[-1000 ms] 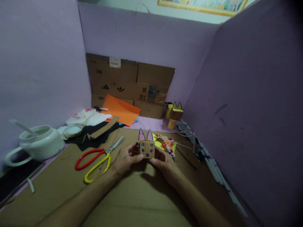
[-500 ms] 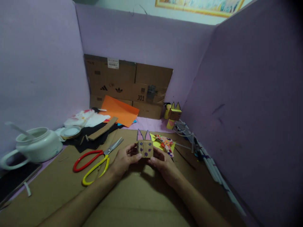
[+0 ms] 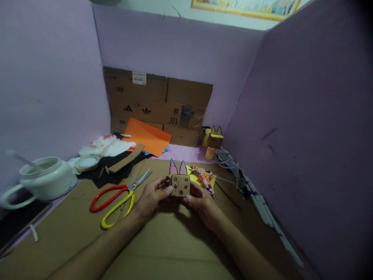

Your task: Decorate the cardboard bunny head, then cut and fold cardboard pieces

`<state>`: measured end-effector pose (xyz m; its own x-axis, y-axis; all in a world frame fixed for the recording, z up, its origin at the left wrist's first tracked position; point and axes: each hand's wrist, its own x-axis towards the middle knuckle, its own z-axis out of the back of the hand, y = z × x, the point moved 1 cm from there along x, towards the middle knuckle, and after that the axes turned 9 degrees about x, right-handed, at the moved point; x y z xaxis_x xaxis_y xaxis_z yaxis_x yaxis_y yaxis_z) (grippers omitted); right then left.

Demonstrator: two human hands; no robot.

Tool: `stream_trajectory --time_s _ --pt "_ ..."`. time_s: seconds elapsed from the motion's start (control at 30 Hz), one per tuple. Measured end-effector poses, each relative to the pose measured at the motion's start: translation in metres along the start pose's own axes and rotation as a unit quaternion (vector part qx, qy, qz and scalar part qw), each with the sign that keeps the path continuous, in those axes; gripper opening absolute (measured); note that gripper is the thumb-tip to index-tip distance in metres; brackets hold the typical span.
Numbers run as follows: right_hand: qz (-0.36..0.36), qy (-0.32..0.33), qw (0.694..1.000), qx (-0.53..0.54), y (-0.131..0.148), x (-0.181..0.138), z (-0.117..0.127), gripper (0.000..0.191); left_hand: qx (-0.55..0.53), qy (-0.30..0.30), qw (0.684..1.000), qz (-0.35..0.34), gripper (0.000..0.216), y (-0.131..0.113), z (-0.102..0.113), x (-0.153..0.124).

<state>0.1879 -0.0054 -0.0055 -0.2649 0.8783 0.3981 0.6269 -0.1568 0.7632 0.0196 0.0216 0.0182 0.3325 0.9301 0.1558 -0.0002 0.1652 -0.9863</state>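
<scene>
1. Hands share the hold: the left hand (image 3: 151,195) pinches one side of a small boxy cardboard head (image 3: 180,186), thumb on the front and fingers curled round the side, while the right hand (image 3: 205,202) pinches the opposite lower corner.
2. The cardboard head is upright between them, above the middle of the worktop (image 3: 157,249), drawn face toward the wearer. Whether its base touches down cannot be told.
3. Light, even pressure from both sides seems best; the card would probably skew if one thumb pushed harder.
4. Purple spots (image 3: 181,192) sit near the thumbs. Should the marks be damp they could smear, so the thumbs do better at the edges.
5. Two pink ears (image 3: 183,168) rise from the top, free of the fingers. They look thin, so any turning is safer by the box's lower corners.
6. Just beyond the right hand, a patterned piece (image 3: 205,177) lies over yellow paper (image 3: 193,179); a low sweep that way could disturb it.
7. Scissors (image 3: 132,189) lie near the left forearm, blades pointing away, so that arm needs care.
8. Farther back on the right, a similar eared figure (image 3: 215,140) offers a comparison for ear angle.
</scene>
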Motion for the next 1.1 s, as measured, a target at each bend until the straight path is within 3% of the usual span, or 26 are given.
stream_trajectory --time_s 0.27,0.77,0.97,1.1 --pt "0.001 0.009 1.0 0.005 -0.001 0.002 0.002 0.054 -0.022 -0.009 1.0 -0.005 0.063 0.01 0.0 0.006" --pt "-0.009 -0.01 1.0 0.026 -0.001 0.001 0.002 0.049 0.036 -0.054 0.998 -0.005 0.062 -0.003 0.0 0.002" --pt "-0.026 -0.024 0.999 0.042 -0.001 0.001 0.002 0.049 0.052 -0.046 0.998 0.004 0.066 -0.001 0.002 0.002" --pt "-0.047 -0.024 0.997 0.05 -0.002 0.0 0.003 0.043 0.049 0.001 0.999 0.02 0.057 -0.001 0.002 -0.001"
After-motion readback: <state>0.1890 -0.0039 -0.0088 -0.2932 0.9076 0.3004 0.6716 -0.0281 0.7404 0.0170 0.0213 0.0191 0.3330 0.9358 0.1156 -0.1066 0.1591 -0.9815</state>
